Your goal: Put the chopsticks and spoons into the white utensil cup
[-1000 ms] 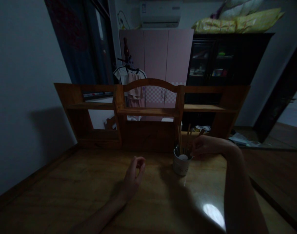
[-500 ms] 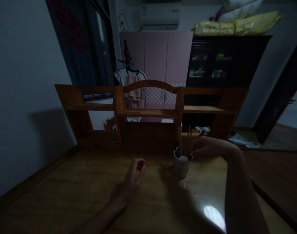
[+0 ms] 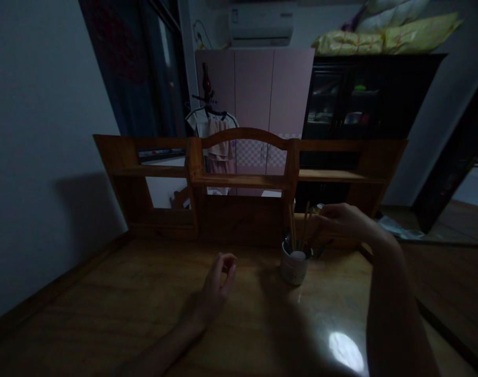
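Note:
A pale cup (image 3: 293,269) stands upright on the wooden desk, right of the middle. Thin sticks like chopsticks (image 3: 292,228) and darker utensils poke out of it, along with a rounded white piece (image 3: 298,255) at the rim. My right hand (image 3: 336,217) hangs just above the cup's right side with fingers pinched downward; a dim, dark shape shows below them, too dark to name. My left hand (image 3: 218,280) rests on the desk left of the cup, fingers loosely curled, thumb apart, nothing held.
A wooden shelf unit (image 3: 242,180) runs along the back of the desk (image 3: 117,303). A wall (image 3: 46,173) borders the left side. Farther off stand a pink wardrobe (image 3: 252,94), a dark cabinet (image 3: 399,104) and a rack with clothes (image 3: 219,136).
My right hand has lifted a little and shifted right, its fingers higher above the cup. My left hand stays in place. The view has shifted slightly.

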### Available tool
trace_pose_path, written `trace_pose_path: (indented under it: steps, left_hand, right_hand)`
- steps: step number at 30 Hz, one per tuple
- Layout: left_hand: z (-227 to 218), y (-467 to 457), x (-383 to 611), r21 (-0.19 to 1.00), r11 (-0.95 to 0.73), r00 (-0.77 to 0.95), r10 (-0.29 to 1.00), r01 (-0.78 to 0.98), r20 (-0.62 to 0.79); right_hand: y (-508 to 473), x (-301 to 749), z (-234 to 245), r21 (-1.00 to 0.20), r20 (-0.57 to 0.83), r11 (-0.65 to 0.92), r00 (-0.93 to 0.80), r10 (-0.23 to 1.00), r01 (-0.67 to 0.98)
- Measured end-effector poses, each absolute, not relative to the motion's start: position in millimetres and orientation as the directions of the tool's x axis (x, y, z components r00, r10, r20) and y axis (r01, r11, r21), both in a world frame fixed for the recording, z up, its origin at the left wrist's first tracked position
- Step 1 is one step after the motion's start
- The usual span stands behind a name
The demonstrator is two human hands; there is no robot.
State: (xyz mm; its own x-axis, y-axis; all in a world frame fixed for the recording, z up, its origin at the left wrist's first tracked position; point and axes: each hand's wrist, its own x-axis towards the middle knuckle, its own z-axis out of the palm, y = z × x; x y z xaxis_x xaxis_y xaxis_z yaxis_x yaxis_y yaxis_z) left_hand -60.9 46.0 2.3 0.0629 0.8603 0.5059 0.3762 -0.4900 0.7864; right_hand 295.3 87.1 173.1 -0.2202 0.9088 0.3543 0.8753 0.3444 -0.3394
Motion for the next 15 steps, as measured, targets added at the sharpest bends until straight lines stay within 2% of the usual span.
trace_pose_path:
  steps: [4,7,9,11,13,14,15]
  left_hand:
    - [2.7,45.7,-60.8,0.785,-0.5,0.071,0.856,0.367,0.512]
    - [1.6,45.7,-60.4,0.777,-0.507,0.074,0.851,0.373,0.52]
    - [0.5,45.9,-60.2,0.773,-0.509,0.074,0.849,0.379,0.523]
    - [-0.1,45.8,-60.1,0.774,-0.509,0.067,0.849,0.378,0.525]
    - [0.4,45.2,-60.1,0.777,-0.505,0.068,0.851,0.374,0.521]
    - [1.0,44.8,-60.2,0.779,-0.503,0.074,0.854,0.374,0.516]
    - [1.7,44.4,-60.2,0.78,-0.501,0.08,0.856,0.375,0.511]
  right_hand:
    - [70.2,282.7,186.8,-0.324,0.494,0.3,-0.11,0.862,0.897]
    - [44.2,261.6,206.7,-0.419,0.582,0.368,-0.065,0.811,0.83]
    - [21.7,245.3,221.0,-0.553,0.591,0.455,-0.056,0.805,0.698]
    - [-1.3,233.8,230.5,-0.694,0.629,0.535,0.042,0.776,0.482]
    - [-20.9,231.6,231.7,-0.742,0.63,0.585,0.042,0.775,0.327]
    - [-28.5,234.2,228.9,-0.731,0.631,0.587,0.017,0.775,0.347]
    - [-34.4,238.6,224.3,-0.69,0.619,0.561,-0.028,0.785,0.458]
